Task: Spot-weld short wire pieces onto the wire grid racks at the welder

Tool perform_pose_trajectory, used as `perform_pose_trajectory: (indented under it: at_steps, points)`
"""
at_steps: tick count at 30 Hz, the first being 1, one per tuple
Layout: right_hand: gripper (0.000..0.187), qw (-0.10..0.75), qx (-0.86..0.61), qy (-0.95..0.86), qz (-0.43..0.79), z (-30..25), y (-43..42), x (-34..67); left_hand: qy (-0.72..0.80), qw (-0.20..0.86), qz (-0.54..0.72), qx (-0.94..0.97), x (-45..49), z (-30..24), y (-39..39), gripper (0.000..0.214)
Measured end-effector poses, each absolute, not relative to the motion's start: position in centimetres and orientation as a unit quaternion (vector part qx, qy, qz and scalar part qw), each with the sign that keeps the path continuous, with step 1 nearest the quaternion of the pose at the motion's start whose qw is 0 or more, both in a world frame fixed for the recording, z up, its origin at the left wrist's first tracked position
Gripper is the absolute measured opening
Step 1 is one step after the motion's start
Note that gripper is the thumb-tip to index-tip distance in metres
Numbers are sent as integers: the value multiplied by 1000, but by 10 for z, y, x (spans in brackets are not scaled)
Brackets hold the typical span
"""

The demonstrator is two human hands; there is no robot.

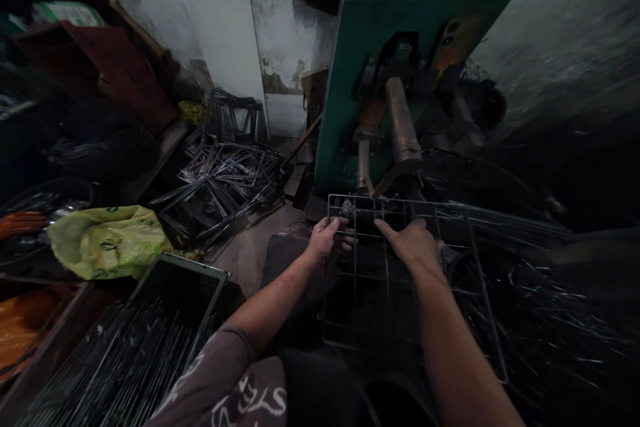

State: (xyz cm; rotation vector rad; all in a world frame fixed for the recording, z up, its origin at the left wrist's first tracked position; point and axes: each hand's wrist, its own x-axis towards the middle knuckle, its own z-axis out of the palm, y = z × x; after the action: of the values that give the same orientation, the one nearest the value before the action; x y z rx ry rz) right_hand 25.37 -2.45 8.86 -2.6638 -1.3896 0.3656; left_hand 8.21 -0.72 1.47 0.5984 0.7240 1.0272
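A wire grid rack (356, 260) of thin metal rods lies in front of me, its far edge close to the copper-coloured electrodes (369, 170) of a green spot welder (333, 113). On the left side of the rack, my left hand (326, 237) has its thumb and fingers closed around the wire. My right hand (414, 245) grips the rack further right, thumb stretched toward the far bars and fingers partly hidden behind the wires. The far edge of the rack sits just below the electrode tips; whether they touch is unclear.
Bent wire frames (225, 173) are heaped on the floor ahead left. A crate (220, 280) near a mass of metal rods (125, 353) stands at lower left, beside a yellow sack (110, 240). Another person's gloved hand (23, 223) is at far left. Loose wires (545, 320) lie right.
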Motion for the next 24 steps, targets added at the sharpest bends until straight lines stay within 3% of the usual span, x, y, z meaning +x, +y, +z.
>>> perform_pose_trajectory:
  at_steps: [10, 18, 22, 24]
  points:
    - [84, 85, -874, -465, 109, 79, -23, 252, 350, 771, 452, 280, 74, 21, -1, 46]
    - [95, 118, -831, -534, 101, 93, -49, 247, 352, 835, 286, 312, 50, 23, -21, 59]
    - [63, 187, -798, -562, 108, 108, -95, 303, 370, 806, 306, 347, 51, 15, -22, 55]
    - [46, 214, -837, -494, 97, 106, -135, 357, 373, 794, 317, 361, 51, 14, -22, 53]
